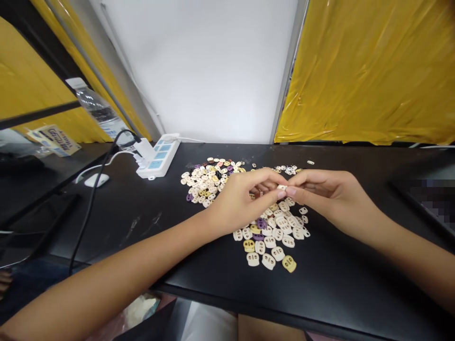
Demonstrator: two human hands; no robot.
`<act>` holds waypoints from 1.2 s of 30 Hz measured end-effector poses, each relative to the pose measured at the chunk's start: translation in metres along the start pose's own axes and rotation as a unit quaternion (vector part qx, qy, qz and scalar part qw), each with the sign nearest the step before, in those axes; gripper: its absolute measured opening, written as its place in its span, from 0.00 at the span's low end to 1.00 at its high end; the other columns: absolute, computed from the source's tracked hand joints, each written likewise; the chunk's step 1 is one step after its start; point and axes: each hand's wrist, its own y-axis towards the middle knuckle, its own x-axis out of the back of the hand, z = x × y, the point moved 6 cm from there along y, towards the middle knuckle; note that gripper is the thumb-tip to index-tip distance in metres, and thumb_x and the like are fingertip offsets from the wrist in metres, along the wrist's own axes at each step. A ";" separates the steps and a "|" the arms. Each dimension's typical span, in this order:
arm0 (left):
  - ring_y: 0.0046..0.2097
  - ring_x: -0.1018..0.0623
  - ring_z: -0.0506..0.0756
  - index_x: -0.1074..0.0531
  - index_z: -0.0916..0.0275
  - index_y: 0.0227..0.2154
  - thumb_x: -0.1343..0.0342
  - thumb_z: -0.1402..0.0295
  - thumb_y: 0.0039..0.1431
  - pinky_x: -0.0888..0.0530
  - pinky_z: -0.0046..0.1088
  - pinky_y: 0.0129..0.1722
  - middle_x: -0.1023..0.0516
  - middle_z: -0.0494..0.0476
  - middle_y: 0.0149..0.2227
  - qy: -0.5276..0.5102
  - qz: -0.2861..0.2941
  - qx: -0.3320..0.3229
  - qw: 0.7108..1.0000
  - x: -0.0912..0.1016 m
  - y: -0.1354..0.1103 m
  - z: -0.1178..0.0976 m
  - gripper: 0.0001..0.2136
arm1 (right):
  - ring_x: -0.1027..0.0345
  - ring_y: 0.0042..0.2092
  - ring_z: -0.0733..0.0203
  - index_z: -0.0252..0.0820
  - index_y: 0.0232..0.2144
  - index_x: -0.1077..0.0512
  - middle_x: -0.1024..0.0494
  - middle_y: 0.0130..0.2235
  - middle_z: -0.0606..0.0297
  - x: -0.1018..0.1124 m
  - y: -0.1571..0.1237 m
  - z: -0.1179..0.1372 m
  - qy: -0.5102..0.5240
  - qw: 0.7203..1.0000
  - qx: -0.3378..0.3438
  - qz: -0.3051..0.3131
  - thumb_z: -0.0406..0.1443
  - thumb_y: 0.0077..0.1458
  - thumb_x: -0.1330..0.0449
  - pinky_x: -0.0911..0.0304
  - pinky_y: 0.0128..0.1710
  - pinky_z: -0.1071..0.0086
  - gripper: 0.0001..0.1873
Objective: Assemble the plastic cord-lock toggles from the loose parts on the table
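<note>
Between the fingertips of both hands is a small off-white cord lock [282, 187]. My left hand [241, 199] pinches it from the left with thumb and fingers. From the right, my right hand [323, 194] closes thumb and forefinger on its other side. Below the hands spreads a near pile of cord locks [279, 232], mostly cream, with some yellow and purple ones. A second heap of cord locks [206, 180] lies behind my left wrist, partly hidden by it. Small white pieces [289, 169] sit just beyond my fingers.
On the black table [142, 251], a white power strip [158, 161] with plugged-in chargers stands at the back left. Near it are a water bottle [103, 113], a white oval device [96, 180] and a black cable [87, 218]. A dark flat object [426, 199] lies right.
</note>
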 end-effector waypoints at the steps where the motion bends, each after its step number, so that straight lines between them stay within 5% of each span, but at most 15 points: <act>1: 0.36 0.19 0.51 0.21 0.63 0.40 0.38 0.66 0.63 0.24 0.26 0.35 0.17 0.56 0.35 0.003 -0.002 0.006 1.000 0.003 0.001 0.001 0.06 | 0.26 0.32 0.60 0.43 0.29 0.18 0.18 0.30 0.64 0.000 0.000 0.001 -0.016 1.000 0.003 -0.003 0.44 0.53 0.27 0.32 0.33 0.68 0.11; 5: 0.34 0.21 0.51 0.20 0.64 0.36 0.38 0.69 0.62 0.25 0.26 0.34 0.17 0.56 0.34 0.044 -0.013 0.035 0.998 0.019 0.006 0.005 0.05 | 0.25 0.33 0.60 0.43 0.32 0.19 0.17 0.32 0.63 0.004 0.002 -0.001 -0.066 0.997 0.009 -0.025 0.43 0.58 0.32 0.32 0.34 0.67 0.10; 12: 0.27 0.28 0.48 0.17 0.65 0.37 0.39 0.67 0.63 0.33 0.24 0.27 0.19 0.53 0.29 0.106 0.070 0.089 0.988 0.017 0.007 0.004 0.08 | 0.25 0.33 0.60 0.43 0.35 0.21 0.16 0.33 0.63 0.010 0.003 -0.003 -0.161 0.985 0.021 -0.054 0.39 0.59 0.37 0.30 0.33 0.67 0.07; 17: 0.31 0.26 0.51 0.16 0.63 0.37 0.44 0.60 0.67 0.34 0.27 0.29 0.17 0.54 0.33 0.161 0.032 0.109 0.980 0.042 0.013 0.003 0.15 | 0.28 0.30 0.62 0.44 0.34 0.22 0.18 0.31 0.65 0.007 0.004 -0.004 -0.185 0.982 0.009 -0.033 0.37 0.58 0.39 0.31 0.32 0.68 0.06; 21: 0.33 0.24 0.53 0.17 0.61 0.35 0.43 0.63 0.63 0.31 0.30 0.35 0.16 0.55 0.34 0.295 0.036 0.107 0.949 0.068 0.018 0.010 0.11 | 0.28 0.32 0.61 0.44 0.33 0.22 0.17 0.32 0.64 0.005 0.004 -0.006 -0.201 0.979 -0.003 -0.025 0.36 0.57 0.40 0.31 0.34 0.66 0.06; 26: 0.37 0.21 0.56 0.18 0.59 0.35 0.43 0.70 0.56 0.28 0.34 0.39 0.15 0.55 0.38 0.387 0.068 0.133 0.910 0.076 0.015 0.022 0.09 | 0.28 0.34 0.59 0.45 0.33 0.22 0.18 0.34 0.64 0.011 0.007 -0.014 -0.237 0.971 -0.011 -0.030 0.37 0.57 0.40 0.30 0.38 0.63 0.06; 31: 0.43 0.19 0.60 0.17 0.59 0.39 0.44 0.71 0.56 0.25 0.39 0.44 0.15 0.57 0.42 0.422 0.072 0.164 0.889 0.077 0.014 0.026 0.12 | 0.26 0.51 0.50 0.46 0.44 0.21 0.18 0.47 0.58 0.015 0.008 -0.018 -0.291 0.955 0.053 0.012 0.41 0.62 0.40 0.35 0.57 0.51 0.12; 36: 0.53 0.22 0.64 0.20 0.63 0.52 0.47 0.71 0.63 0.28 0.44 0.57 0.19 0.64 0.50 0.438 0.076 0.156 0.882 0.061 0.012 0.038 0.17 | 0.49 0.71 0.45 0.50 0.64 0.29 0.34 0.68 0.54 0.002 0.002 -0.021 -0.350 0.926 0.079 0.114 0.47 0.69 0.48 0.50 0.70 0.43 0.26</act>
